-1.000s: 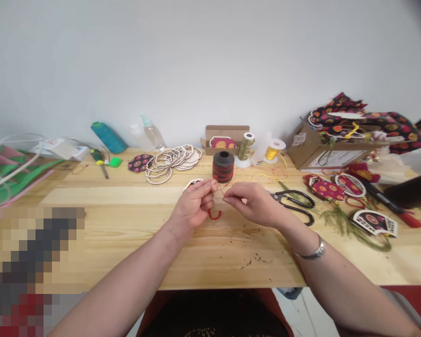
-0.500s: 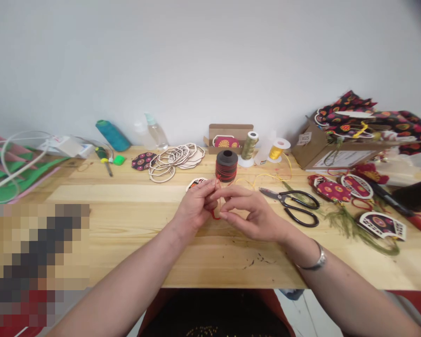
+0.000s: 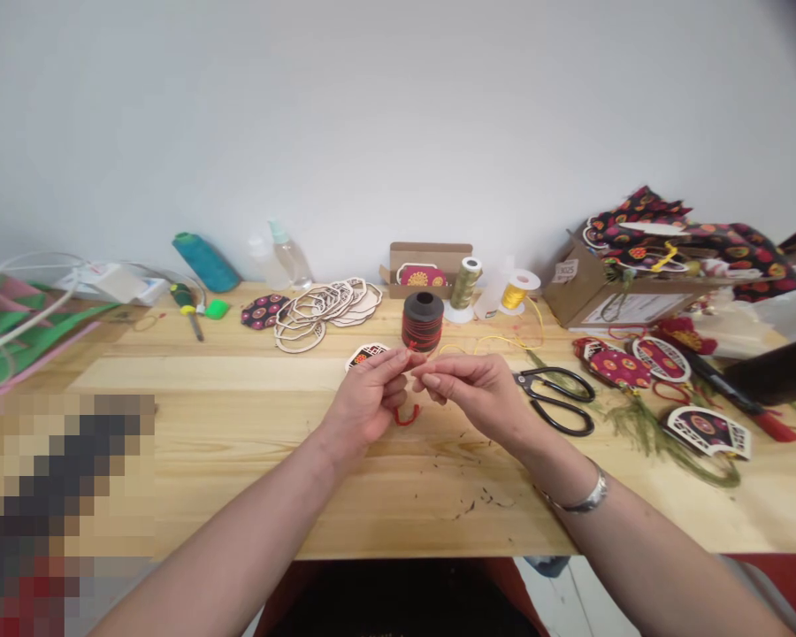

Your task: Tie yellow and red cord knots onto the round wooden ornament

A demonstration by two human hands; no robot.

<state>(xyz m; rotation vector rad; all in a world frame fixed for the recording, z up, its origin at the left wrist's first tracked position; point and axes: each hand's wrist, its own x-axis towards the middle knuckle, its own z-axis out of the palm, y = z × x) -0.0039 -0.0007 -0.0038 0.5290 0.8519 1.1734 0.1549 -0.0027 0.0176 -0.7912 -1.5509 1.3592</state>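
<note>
My left hand (image 3: 369, 395) and my right hand (image 3: 476, 389) meet over the middle of the wooden table (image 3: 252, 442), fingertips almost touching. Both pinch a thin red cord (image 3: 407, 414), whose loose end curls down between them onto the wood. Just behind the fingers stands a dark spool of red thread (image 3: 423, 321). A patterned wooden ornament (image 3: 366, 356) lies flat beside my left fingertips. Black scissors (image 3: 557, 400) rest to the right of my right hand.
Wooden ring cut-outs (image 3: 325, 305) lie stacked at the back, with gold thread spools (image 3: 465, 281) and a small cardboard box (image 3: 424, 264). At the right, finished ornaments (image 3: 663, 363) and a carton of patterned fabric (image 3: 643, 257) crowd the table. Bottles, a screwdriver and cables lie at left.
My hands came together from apart, overlapped around the cord, then separated slightly; the red cord end shows again below the fingers.
</note>
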